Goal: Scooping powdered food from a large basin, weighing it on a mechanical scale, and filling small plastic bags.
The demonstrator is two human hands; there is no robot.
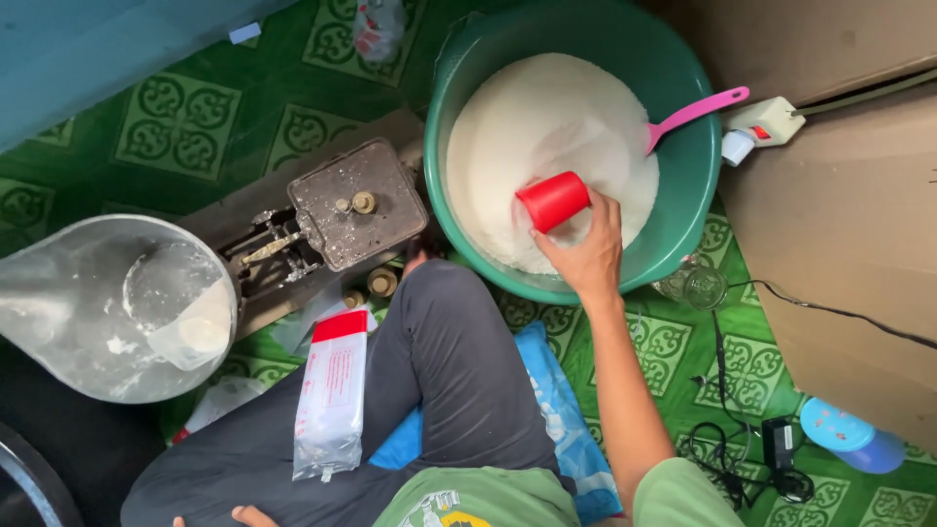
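Red cup (552,200) gripped sideways by outstretched right hand (584,252).

Red cup (552,200) tilted over white powder (527,137)

Light: soft, even daylight is filling the scene brightly.
Glare: the white powder (547,146) is washing out, nearly blown.
Shadows: faint ones are lying under the green basin (673,88).
Focus: the clear bowl (88,303) is looking hazy.
Edges: corners are bending slightly outward.

Right hand (584,256) gripping red cup (553,200) over white powder (527,137) in green basin (673,78), pink scoop (695,112) resting inside
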